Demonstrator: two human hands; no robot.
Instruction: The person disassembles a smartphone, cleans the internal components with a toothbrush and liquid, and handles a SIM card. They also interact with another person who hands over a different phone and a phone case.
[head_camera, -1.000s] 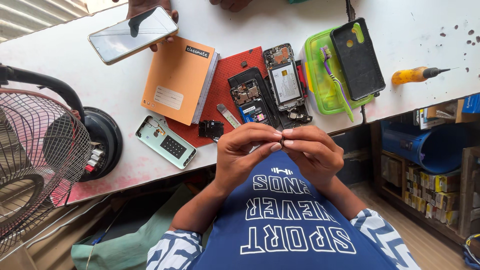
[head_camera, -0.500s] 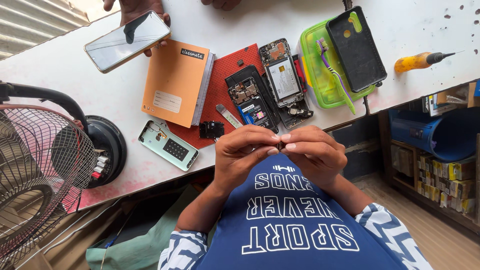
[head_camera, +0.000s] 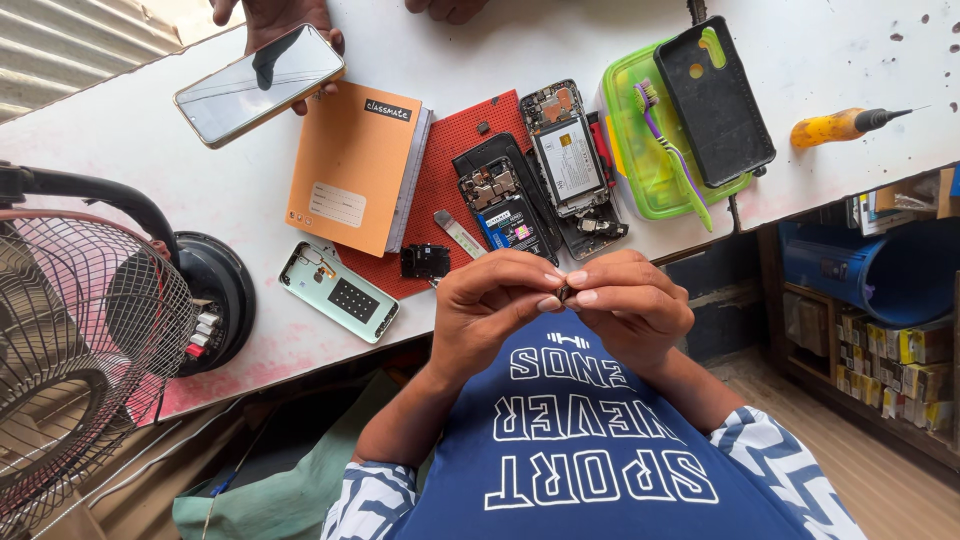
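Tiny part (head_camera: 563, 293): small dark bit pinched between my two hands, centre of frame, just below the tabletop edge, over my blue shirt. Too small to tell what it is.
Left hand (head_camera: 497, 305): fingers curled, thumb + forefinger tip closed on the part's left side.
Right hand (head_camera: 630, 305): same on the right side; both hands together, fingertips touching round the part.
Handling: looks v. light, rigid, prob. fragile & easy to drop; I judge it wants a fingertip pinch by its edges, soft pressure, no bending.
Opened phones: 2, side by side, centre top – one dark w/ blue battery (head_camera: 503, 206), one w/ grey battery (head_camera: 572, 160); boards bare, so delicate.
Red mat (head_camera: 440, 190): 1, under the left opened phone, on the tabletop (head_camera: 130, 170).
Notebook (head_camera: 352, 170): 1, orange, overlaps the mat's left side.
Back cover (head_camera: 338, 291): 1, pale green, lower left of the mat.
Small black module (head_camera: 425, 261): 1, on the mat's lower edge.
Flat pry tool (head_camera: 460, 233): 1, just beside the module.
Green tray (head_camera: 660, 140): 1, upper right; holds 1 black case (head_camera: 715, 100) + 1 toothbrush (head_camera: 672, 150).
Screwdriver (head_camera: 840, 125): 1, yellow handle, far right.
Whole phone (head_camera: 258, 84): 1, upper left, held by another person's hand (head_camera: 275, 15).
Fan (head_camera: 80, 340): 1, wire cage, left edge.
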